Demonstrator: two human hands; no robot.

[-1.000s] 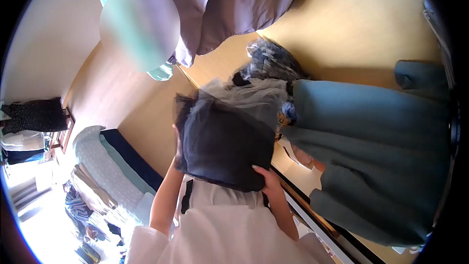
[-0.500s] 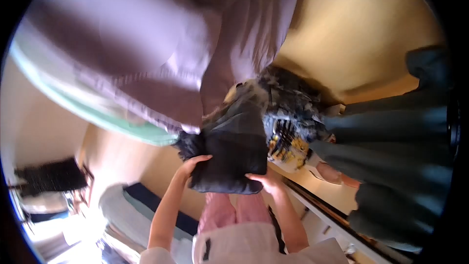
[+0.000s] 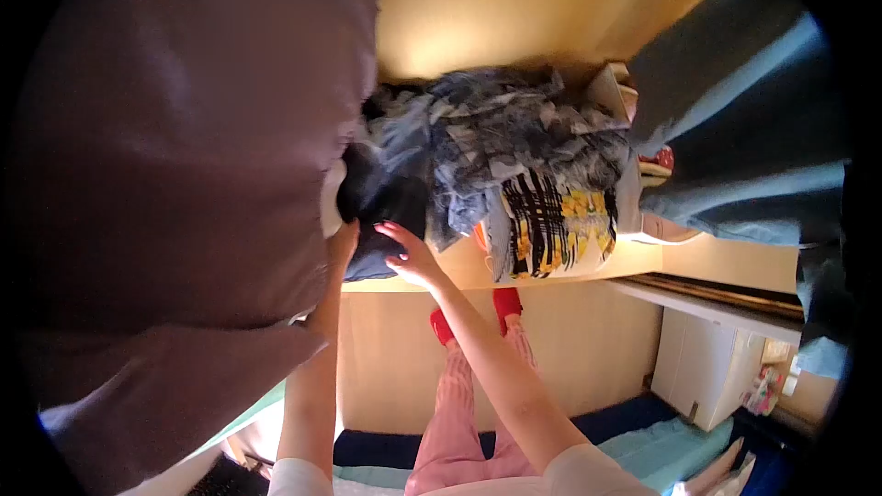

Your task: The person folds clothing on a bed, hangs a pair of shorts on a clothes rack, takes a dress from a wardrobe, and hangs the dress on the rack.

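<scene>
Right hand (image 3: 412, 259) spread, fingers loosely parted over a dark, soft folded fabric bundle (image 3: 390, 207); contact unclear. Left hand (image 3: 344, 248) at bundle's left edge, fingers mostly hidden, can't tell if gripping. Largest to smallest: dull purple hanging garment (image 3: 202, 110) fills the left side, close to left forearm. Blue-grey draped cloth garment (image 3: 744, 119) hangs at right. Pale wooden shelf (image 3: 634, 262) carries the bundle at its front edge. Crumpled grey patterned sheer fabric heap (image 3: 533, 124) just right of bundle. Folded black, white and yellow printed cloth (image 3: 560, 230) in front of heap. Red shoes (image 3: 507, 303) below shelf.
</scene>
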